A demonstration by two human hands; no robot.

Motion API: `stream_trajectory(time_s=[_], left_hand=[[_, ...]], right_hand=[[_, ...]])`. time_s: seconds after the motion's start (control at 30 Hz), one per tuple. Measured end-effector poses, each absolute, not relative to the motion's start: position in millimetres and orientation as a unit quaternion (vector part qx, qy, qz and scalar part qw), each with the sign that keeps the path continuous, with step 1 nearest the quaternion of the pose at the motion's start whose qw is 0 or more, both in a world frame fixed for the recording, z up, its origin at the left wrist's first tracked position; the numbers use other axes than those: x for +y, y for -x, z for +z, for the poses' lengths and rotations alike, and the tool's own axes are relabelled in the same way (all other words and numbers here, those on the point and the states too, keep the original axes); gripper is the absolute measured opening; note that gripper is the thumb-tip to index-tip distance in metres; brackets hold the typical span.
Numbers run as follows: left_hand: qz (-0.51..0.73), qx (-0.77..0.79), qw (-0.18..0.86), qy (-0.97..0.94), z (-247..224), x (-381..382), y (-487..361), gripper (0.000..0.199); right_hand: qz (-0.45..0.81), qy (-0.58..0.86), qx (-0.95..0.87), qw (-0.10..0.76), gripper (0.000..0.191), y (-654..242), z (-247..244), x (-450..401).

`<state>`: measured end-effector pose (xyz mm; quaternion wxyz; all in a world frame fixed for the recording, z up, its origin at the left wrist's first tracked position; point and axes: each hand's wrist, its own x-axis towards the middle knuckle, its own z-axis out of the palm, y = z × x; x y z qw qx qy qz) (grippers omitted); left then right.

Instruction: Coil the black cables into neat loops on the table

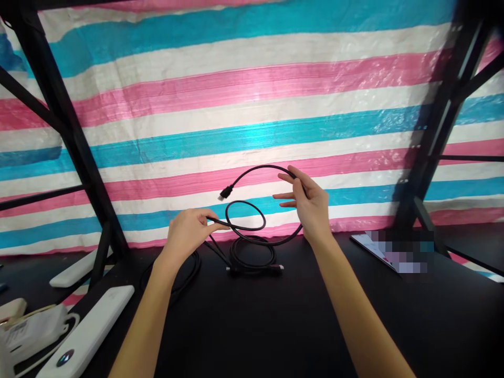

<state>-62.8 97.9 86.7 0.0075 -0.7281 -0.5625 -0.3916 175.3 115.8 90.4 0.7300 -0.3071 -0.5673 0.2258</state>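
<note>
A black HDMI cable is stretched in loops between my two hands above the black table. My left hand pinches the cable between thumb and fingers. On the other side, my right hand grips it between thumb and index finger, with the other fingers spread. The cable's free plug with a metal tip hangs in the air to the left of my right hand. Below, a coiled black cable with light-tipped plugs lies on the table, and more black cable lies partly hidden behind my left wrist.
On the left lie a long white device, a second white bar and a white adapter with a cord. A flat sheet-like item, partly blurred, rests at the right. Black metal posts stand before a striped tarp.
</note>
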Motion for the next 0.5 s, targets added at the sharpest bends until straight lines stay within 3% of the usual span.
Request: stream_trajectory(time_s=[0.1, 0.2, 0.27, 0.33, 0.43, 0.5], left_hand=[[-0.423, -0.509, -0.095, 0.743, 90, 90, 63, 0.029], [-0.427, -0.428, -0.211, 0.768, 97, 78, 65, 0.062], [-0.4, -0.393, -0.241, 0.792, 101, 72, 65, 0.072], [-0.382, -0.39, -0.231, 0.805, 102, 71, 62, 0.061], [-0.403, -0.397, -0.198, 0.801, 97, 77, 54, 0.026], [-0.419, -0.4, -0.175, 0.796, 93, 83, 49, 0.019]], right_hand=[[0.234, 0.345, -0.564, 0.713, 0.041, -178, 89, 119], [0.32, 0.373, -0.581, 0.648, 0.034, -177, 85, 123], [0.383, 0.382, -0.597, 0.593, 0.029, -172, 81, 125], [0.436, 0.373, -0.62, 0.536, 0.024, -164, 76, 125], [0.487, 0.32, -0.672, 0.456, 0.023, -153, 68, 127], [0.475, 0.317, -0.701, 0.428, 0.028, -155, 63, 134]])
